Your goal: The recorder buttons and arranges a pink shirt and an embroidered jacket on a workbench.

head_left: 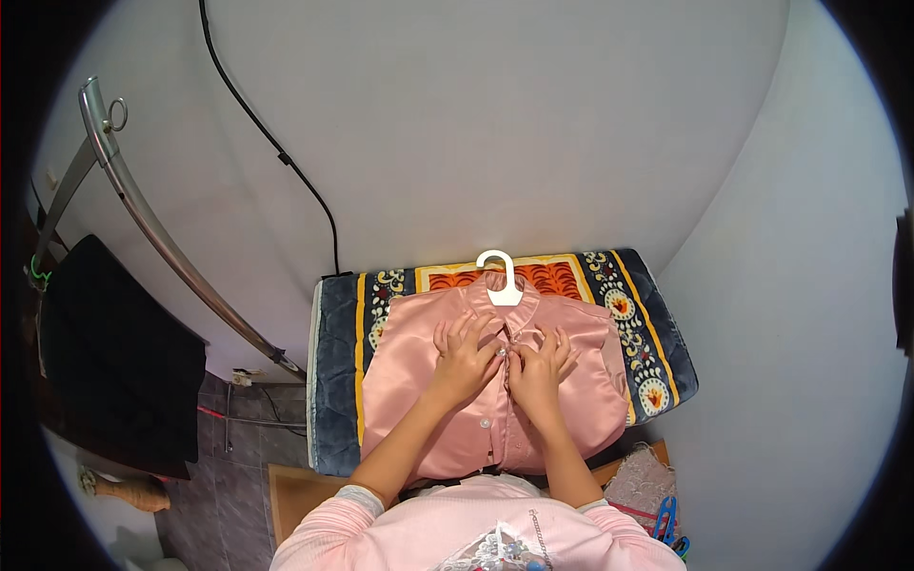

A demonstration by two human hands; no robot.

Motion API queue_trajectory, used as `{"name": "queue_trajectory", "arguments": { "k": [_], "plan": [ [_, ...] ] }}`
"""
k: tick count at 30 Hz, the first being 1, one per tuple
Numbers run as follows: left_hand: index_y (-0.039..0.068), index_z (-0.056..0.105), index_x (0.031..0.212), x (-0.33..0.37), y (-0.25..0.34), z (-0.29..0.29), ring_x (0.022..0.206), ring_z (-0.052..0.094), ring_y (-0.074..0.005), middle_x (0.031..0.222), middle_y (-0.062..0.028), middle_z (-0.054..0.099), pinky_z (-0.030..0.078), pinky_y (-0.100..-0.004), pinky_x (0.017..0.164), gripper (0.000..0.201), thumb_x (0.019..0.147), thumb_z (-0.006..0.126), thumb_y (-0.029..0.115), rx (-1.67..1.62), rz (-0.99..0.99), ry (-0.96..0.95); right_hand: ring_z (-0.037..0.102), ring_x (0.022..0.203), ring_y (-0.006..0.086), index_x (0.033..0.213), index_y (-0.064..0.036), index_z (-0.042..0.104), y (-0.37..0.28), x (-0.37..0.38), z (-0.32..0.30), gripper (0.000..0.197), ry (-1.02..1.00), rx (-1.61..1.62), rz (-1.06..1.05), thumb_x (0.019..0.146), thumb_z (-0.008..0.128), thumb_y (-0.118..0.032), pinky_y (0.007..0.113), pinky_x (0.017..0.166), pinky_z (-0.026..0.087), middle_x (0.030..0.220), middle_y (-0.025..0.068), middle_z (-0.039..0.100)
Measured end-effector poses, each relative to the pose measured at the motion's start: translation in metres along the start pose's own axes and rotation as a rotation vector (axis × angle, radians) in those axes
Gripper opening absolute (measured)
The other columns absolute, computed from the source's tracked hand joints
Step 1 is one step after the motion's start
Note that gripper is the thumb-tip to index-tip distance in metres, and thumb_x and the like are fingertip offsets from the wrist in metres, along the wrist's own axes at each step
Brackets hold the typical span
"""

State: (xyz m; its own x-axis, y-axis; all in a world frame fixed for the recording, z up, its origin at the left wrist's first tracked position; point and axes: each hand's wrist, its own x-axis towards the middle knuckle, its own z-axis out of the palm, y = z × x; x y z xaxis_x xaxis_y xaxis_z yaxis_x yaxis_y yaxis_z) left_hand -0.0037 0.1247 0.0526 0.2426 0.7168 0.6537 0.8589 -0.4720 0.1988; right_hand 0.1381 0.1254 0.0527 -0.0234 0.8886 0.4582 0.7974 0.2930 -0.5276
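A pink satin shirt [419, 381] lies front up, with a white hanger [503, 291] in its collar and the hook pointing away from me. Both of my hands meet at the front opening just below the collar. My left hand [463, 364] pinches one front edge beside a round, shiny button [502, 352], its other fingers spread over the satin. Close by, my right hand [537, 373] grips the opposite edge between thumb and finger. Whether the button sits in its hole is hidden by my fingertips. Lower down, another button [485, 422] shows on the opening.
Beneath the shirt is a patterned dark blanket [335, 400] covering a table. Grey walls [533, 124] stand behind and to the right. At left are a curved metal bar [171, 249] and a hanging black cloth [119, 352]. Blue clips [666, 519] lie at lower right.
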Motion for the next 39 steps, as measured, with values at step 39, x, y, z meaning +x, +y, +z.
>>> {"name": "queue_trajectory", "arguments": {
  "k": [39],
  "plan": [
    [0.022, 0.061, 0.110, 0.019, -0.039, 0.009, 0.122, 0.034, -0.0166, 0.129, 0.0029, 0.044, 0.021, -0.0363, 0.103, 0.039, 0.072, 0.066, 0.031, -0.039, 0.564, 0.091, 0.029, 0.124, 0.0362, 0.076, -0.0063, 0.068, -0.010, 0.000, -0.002, 0.018, -0.040, -0.106, 0.086, 0.064, 0.069, -0.020, 0.070, 0.102, 0.005, 0.124, 0.0126, 0.044]
  ]
}}
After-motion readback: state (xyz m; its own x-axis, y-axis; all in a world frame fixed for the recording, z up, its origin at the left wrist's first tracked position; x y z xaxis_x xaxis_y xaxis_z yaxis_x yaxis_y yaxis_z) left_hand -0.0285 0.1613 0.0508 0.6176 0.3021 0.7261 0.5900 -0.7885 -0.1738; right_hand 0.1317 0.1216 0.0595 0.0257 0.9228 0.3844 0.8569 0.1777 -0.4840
